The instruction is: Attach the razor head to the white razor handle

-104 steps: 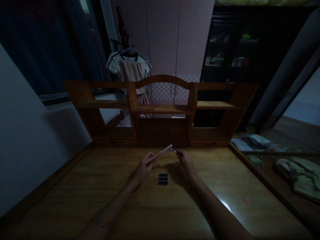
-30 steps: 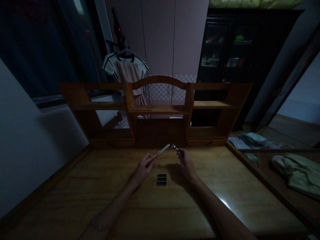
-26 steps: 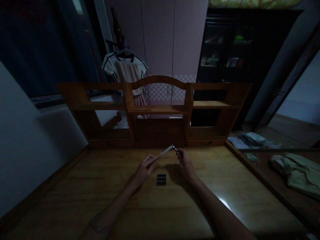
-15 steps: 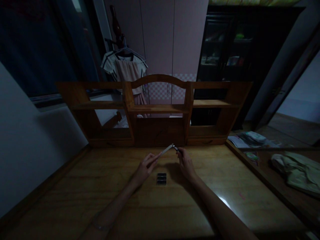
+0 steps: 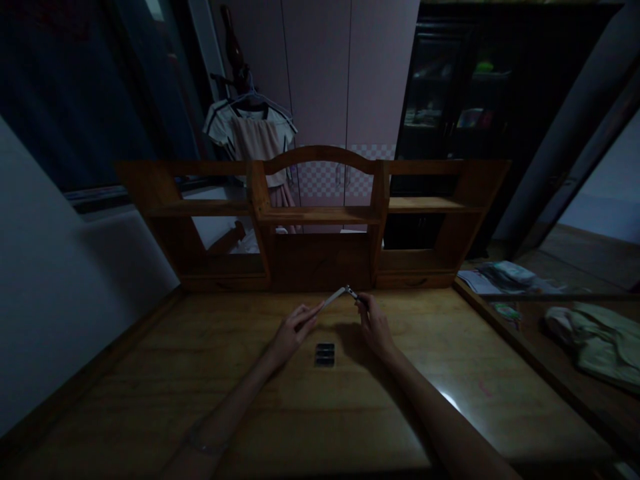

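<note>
A slim, pale, flat stick [image 5: 334,297] is gripped at its near end by the fingers of the left hand [image 5: 293,331] and is tilted upward to the right. Its far tip is met by a small dark metal-tipped tool [image 5: 353,294], pinched in the clenched fingers of the right hand [image 5: 374,327]. Both are held above the table [image 5: 150,373], just in front of the wooden shelf unit [image 5: 320,220]. A small dark ridged block [image 5: 325,354] lies on the table between the hands.
</note>
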